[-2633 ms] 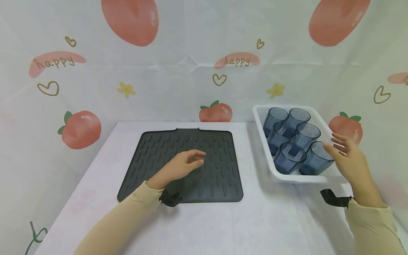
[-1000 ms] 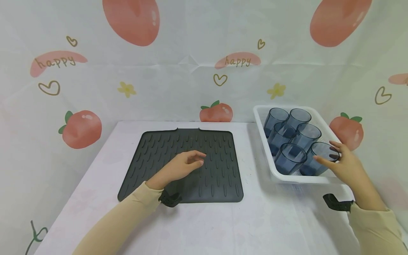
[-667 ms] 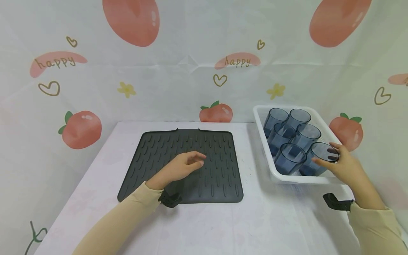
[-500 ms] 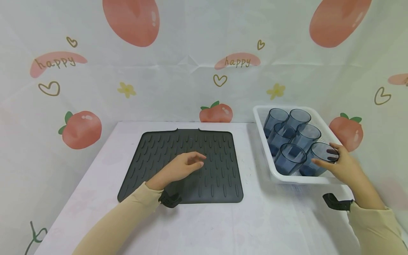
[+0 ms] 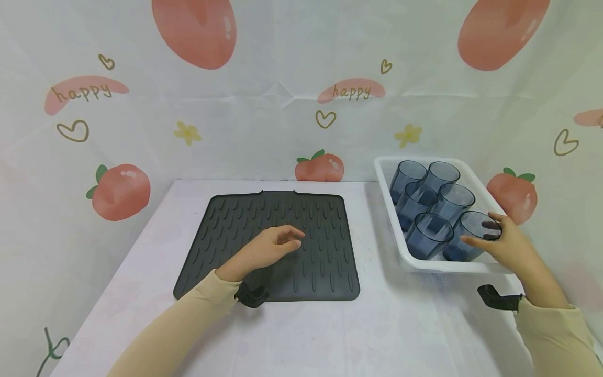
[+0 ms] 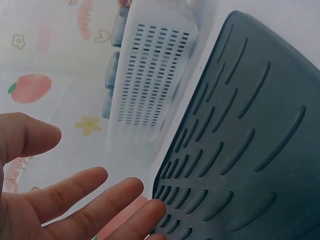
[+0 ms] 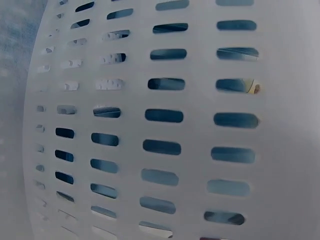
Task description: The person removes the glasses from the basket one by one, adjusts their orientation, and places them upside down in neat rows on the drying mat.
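Note:
My right hand (image 5: 511, 243) holds a blue-tinted drinking glass (image 5: 464, 241) near its rim, at the front right of a white plastic basket (image 5: 452, 266). The thumb lies along the glass's near side, and the other fingers show darkened through its far wall. Several more such glasses (image 5: 428, 235) stand tilted around it. My left hand (image 5: 266, 248) hovers over a dark ribbed mat (image 5: 325, 272), fingers relaxed and holding nothing. In the left wrist view that hand (image 6: 75, 200) has its thumb spread from the fingers. The right wrist view shows only the basket's slotted wall (image 7: 195, 135), with blue glass behind it.
A white table (image 5: 377, 335) carries the mat on the left and the basket on the right, with a strip of tabletop between them. Behind hangs a white cloth backdrop (image 5: 264, 131) printed with peaches and hearts.
My right hand has come in from the basket's right edge and closed around the front-right glass, staying nearly still over the last half second. The left hand has not moved.

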`<action>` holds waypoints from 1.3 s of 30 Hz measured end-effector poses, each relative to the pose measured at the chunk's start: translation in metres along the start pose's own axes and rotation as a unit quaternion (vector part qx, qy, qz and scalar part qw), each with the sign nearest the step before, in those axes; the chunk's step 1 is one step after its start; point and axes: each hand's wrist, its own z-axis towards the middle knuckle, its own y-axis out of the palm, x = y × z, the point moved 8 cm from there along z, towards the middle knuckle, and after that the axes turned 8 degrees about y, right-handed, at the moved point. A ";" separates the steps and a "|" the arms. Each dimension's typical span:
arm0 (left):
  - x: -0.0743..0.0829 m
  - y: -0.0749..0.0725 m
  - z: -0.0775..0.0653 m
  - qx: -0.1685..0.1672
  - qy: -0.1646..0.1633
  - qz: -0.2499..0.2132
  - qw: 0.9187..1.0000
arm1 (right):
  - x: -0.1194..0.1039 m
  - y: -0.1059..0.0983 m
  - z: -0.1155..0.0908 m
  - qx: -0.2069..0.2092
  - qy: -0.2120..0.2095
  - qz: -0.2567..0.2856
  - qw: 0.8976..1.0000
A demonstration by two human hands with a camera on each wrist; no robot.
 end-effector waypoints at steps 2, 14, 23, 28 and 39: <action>0.000 0.000 0.000 0.000 0.000 0.000 1.000 | 0.000 0.000 0.000 0.001 -0.002 0.005 1.000; -0.001 -0.001 0.001 0.001 -0.005 0.005 1.000 | 0.001 -0.002 -0.001 0.018 0.008 0.021 1.000; 0.003 -0.002 0.002 -0.001 -0.006 0.006 1.000 | 0.006 -0.005 -0.005 0.058 0.011 0.054 0.997; 0.005 -0.002 0.001 -0.005 0.000 0.009 1.000 | 0.010 -0.010 -0.010 0.097 0.021 0.101 0.990; 0.004 -0.003 0.000 -0.003 -0.004 0.005 1.000 | -0.004 -0.027 -0.024 0.139 0.026 0.260 0.955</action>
